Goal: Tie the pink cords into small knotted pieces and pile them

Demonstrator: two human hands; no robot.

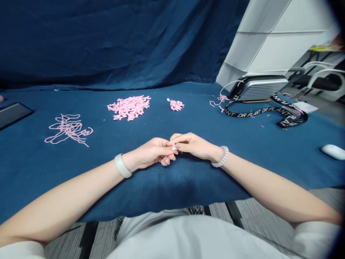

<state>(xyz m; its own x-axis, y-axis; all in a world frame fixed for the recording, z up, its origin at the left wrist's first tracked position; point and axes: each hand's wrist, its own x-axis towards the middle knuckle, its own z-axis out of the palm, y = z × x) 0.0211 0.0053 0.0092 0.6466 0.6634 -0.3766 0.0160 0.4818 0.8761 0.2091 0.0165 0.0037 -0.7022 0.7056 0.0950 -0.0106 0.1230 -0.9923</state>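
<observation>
The left hand (151,153) and right hand (192,145) meet above the near edge of a blue cloth-covered tabletop (172,180), fingers curled and pinching a small pink yarn piece (174,147) between them. A white wristband (122,165) circles the left wrist, a coiled bracelet (221,156) the right. Farther out lie a loose pink yarn tangle (68,128), a large heap of pink yarn knots (129,107), a smaller heap (175,104), and, toward the far right corner, a black "DR PLANT" lanyard (265,111) beside a silver case (260,88).
</observation>
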